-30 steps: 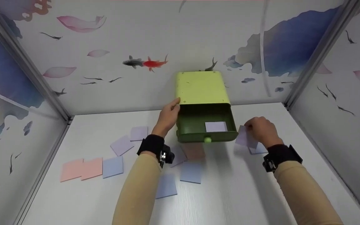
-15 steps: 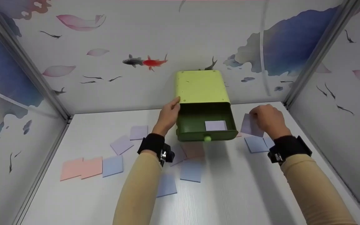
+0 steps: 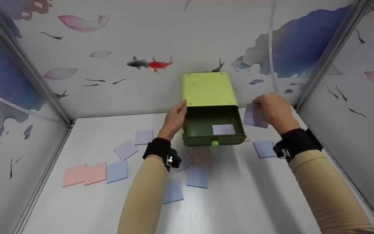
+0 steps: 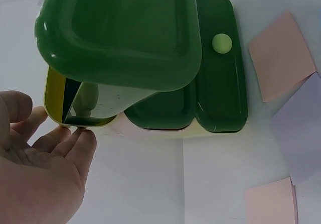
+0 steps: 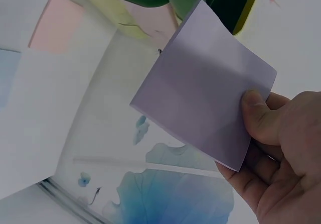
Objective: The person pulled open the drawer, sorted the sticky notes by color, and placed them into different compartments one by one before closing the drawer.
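Observation:
A small chest of drawers (image 3: 208,89) with a yellow-green top stands against the back wall. Its top dark green drawer (image 3: 198,141) is pulled out, and a lilac sticky note pad (image 3: 223,129) lies inside at the right. My left hand (image 3: 173,121) rests on the chest's left side; in the left wrist view, fingertips (image 4: 80,136) touch the rim beside the opening. To the right of the chest, my right hand (image 3: 275,110) pinches another lilac sticky note pad (image 5: 205,86) between thumb and fingers, raised above the table.
On the white table (image 3: 232,201) lie pink pads (image 3: 95,174), blue pads (image 3: 197,177) and lilac pads (image 3: 126,149), mostly left and in front. A blue pad (image 3: 264,149) lies at right. Printed panels wall in the back and sides. Lower drawers (image 4: 220,83) are closed.
My right hand has lifted the lilac sticky note pad off the right of the table, raising it up beside the chest. My left hand and the drawer stay in place.

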A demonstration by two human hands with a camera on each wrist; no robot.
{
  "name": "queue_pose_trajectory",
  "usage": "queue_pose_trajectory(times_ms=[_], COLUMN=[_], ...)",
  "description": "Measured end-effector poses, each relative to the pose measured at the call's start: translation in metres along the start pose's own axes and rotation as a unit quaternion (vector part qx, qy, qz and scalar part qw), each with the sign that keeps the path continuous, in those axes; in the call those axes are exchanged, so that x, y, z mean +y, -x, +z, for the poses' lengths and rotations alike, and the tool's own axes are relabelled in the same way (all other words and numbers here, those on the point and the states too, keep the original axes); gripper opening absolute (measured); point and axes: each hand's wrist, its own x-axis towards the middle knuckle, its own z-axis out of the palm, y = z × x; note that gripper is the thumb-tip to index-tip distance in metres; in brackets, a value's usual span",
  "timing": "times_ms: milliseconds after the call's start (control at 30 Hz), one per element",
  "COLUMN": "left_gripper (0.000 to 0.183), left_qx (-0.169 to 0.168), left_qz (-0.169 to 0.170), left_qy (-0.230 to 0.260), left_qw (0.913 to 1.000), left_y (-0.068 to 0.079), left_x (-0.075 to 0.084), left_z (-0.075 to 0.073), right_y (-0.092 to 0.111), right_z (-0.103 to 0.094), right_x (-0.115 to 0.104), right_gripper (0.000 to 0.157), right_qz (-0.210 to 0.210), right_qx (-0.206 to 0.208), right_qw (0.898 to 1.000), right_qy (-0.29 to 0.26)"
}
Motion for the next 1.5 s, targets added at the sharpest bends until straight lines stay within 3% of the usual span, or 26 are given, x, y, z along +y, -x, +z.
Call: queue_pose_trajectory(times_ms=[233,667,933,1133,1500], left_gripper=[0.047,0.047,0.047,0.047,0.048], left_qx=[0.004,0.001,0.004,0.003,0.000], left_qz=[0.012,0.008,0.000,0.002,0.012], left_qy=[-0.011,-0.021,-0.020,-0.017,-0.012], left_qw=[0.9999,0.9998,0.9998,0.9998,0.9998], left_y=[-0.001,-0.002,-0.003,-0.002,0.000], left_x=[0.001,0.000,-0.002,-0.003,-0.006], left_z=[0.000,0.000,-0.001,-0.001,-0.001], right_y=[-0.012,-0.020,-0.018,-0.018,-0.020], right_z=[-0.001,0.026,0.050,0.062,0.076], right_x=[-0.026,-0.056,-0.060,-0.058,-0.055], right_gripper=[0.026,0.019,0.015,0.025,0.028], right_qz=[-0.028,-0.081,-0.107,-0.107,-0.107], right_qx=[0.013,-0.033,-0.065,-0.093,-0.102], right_qw=[1.000,0.996,0.992,0.990,0.989], right_qy=[0.003,-0.027,-0.023,-0.024,-0.012])
